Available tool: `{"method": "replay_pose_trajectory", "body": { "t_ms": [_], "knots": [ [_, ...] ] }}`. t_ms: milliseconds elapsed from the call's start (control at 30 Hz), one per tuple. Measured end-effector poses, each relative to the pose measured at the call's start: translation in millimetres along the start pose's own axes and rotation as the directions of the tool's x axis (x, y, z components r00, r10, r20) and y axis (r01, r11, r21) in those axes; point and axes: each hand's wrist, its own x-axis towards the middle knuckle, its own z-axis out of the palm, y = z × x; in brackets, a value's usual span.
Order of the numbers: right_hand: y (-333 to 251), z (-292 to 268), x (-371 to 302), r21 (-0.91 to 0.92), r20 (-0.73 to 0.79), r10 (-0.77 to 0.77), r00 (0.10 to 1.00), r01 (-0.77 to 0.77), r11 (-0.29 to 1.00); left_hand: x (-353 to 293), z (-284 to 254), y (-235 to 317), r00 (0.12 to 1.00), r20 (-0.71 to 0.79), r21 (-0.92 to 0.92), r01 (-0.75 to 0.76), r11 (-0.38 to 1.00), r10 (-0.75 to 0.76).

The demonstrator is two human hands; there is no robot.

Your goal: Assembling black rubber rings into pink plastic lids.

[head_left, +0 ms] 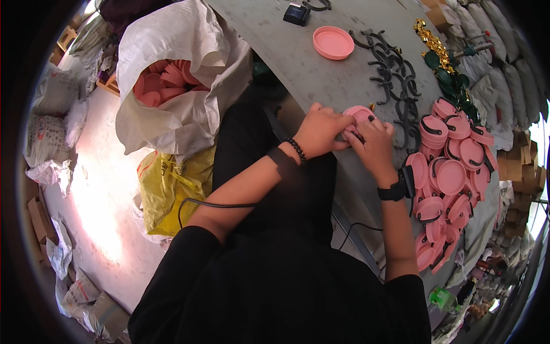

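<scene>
Both my hands meet over the table's near edge around a small pink round plastic lid (360, 112). My left hand (322, 131) pinches its left side. My right hand (373, 141) closes on it from the right, with a dark piece at the fingers, perhaps a curved handle; the fingers hide most of it. A small gold bit shows just beyond the lid. Farther off lies a loose pink round lid (333, 43), hollow side up. Right of it, loose black curved handles (382, 70) spread in a band. Pink lids with black handles fitted (451, 176) are heaped to my right.
Gold pieces (434, 45) and dark green discs (446, 75) lie at the table's far right. A white sack (172, 34) full of pink parts stands at my left, above a yellow bag (172, 195). Stacked sacks (507, 51) line the right. A green bottle (444, 299) lies at lower right.
</scene>
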Motion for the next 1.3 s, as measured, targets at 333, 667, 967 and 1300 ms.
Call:
{"method": "replay_pose_trajectory", "body": {
  "t_ms": [333,667,967,1300],
  "knots": [
    [3,-5,6,0.077,0.130,0.014,0.991,-0.025,0.997,-3,2,-1,0.999,-0.019,-0.011,-0.025,1.000,0.025],
    [16,4,7,0.100,0.011,-0.208,0.978,0.206,0.973,-6,0,-6,0.999,-0.021,-0.049,-0.040,0.998,0.039],
    [29,4,13,0.157,0.055,-0.345,0.937,0.333,0.930,-6,2,-10,0.999,0.016,-0.050,-0.031,0.998,0.032],
    [36,-3,23,0.194,0.130,-0.445,0.886,0.417,0.888,-5,1,-8,1.000,-0.009,-0.085,-0.031,0.996,0.030]
  ]
}}
